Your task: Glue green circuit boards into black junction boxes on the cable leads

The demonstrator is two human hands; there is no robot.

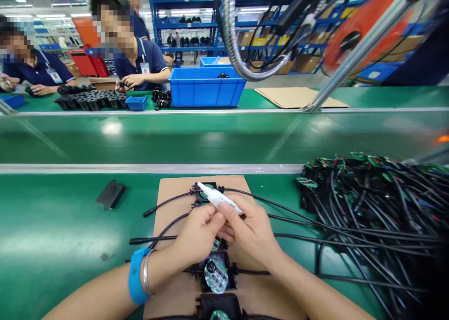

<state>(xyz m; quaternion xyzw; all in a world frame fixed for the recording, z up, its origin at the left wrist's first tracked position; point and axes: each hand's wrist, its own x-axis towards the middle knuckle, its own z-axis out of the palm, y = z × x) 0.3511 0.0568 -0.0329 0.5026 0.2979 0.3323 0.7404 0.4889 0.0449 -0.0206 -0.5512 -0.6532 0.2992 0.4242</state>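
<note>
My right hand [253, 232] is closed around a white pen-shaped applicator tube [216, 197], its tip pointing up and left over a black housing with a green circuit board [206, 191]. My left hand [199, 233], with a blue wristband, has its fingers pinched against the tube's lower end. Both hands hover over a brown cardboard sheet [175, 203] on the green bench. Under my wrists lies another black housing with a round circuit board [216, 274]; a third one [219, 309] lies at the bottom edge. Black cables [164, 202] run out from the housings.
A tangled pile of cabled circuit boards [372, 198] fills the right. A loose black cover [111, 194] lies at the left. Beyond the green conveyor [175, 137], two people in dark blue shirts work beside a blue bin [206, 87], a small blue tray [136, 103] and black parts [87, 99].
</note>
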